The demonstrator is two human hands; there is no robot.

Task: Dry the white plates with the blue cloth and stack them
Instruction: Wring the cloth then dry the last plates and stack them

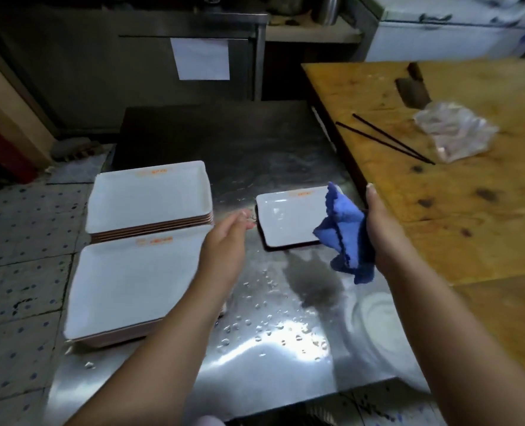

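Observation:
A small white rectangular plate lies flat in the middle of the wet steel table. My right hand holds the crumpled blue cloth over that plate's right edge. My left hand hovers just left of the small plate, fingers loosely curled, holding nothing. At the table's left edge stand two stacks of larger white plates with brown undersides: a far stack of several plates and a near stack, which my left forearm partly covers.
A wooden chopping table adjoins on the right, carrying black chopsticks, a crumpled clear plastic bag and a cleaver. Water drops dot the steel surface. Tiled floor lies to the left; a steel cabinet stands behind.

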